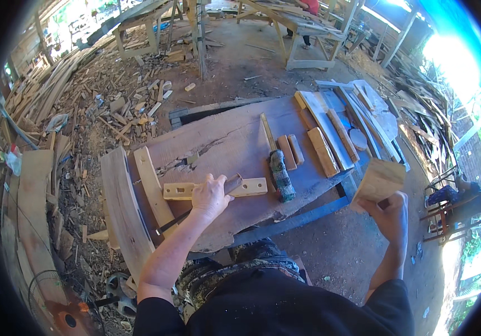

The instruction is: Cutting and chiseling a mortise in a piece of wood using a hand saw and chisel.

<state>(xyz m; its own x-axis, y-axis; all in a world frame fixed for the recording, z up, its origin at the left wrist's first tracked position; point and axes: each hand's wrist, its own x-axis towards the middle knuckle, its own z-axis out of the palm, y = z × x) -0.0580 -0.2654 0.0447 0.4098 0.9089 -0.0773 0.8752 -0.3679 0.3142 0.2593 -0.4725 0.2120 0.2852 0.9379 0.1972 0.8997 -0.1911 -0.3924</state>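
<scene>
My left hand [211, 197] is closed around a chisel [233, 182]. Its wooden handle sticks out past my fingers to the upper right, and a long dark blade runs to the lower left. Beneath that hand a pale wooden bar [179, 191] with several cut holes lies across the bench. My right hand [391, 215], raised off the bench's right side, grips a thick squarish wooden block [385, 180]; whether it has a handle is hidden by my fingers.
The thick slab bench [240, 129] has a cracked top. On it lie a blade tool with a dark patterned grip [281, 176], small wooden blocks [291, 151], planks [325, 129] and a pale batten [153, 182]. Wood scraps [134, 112] cover the floor; a person [310, 7] is far off.
</scene>
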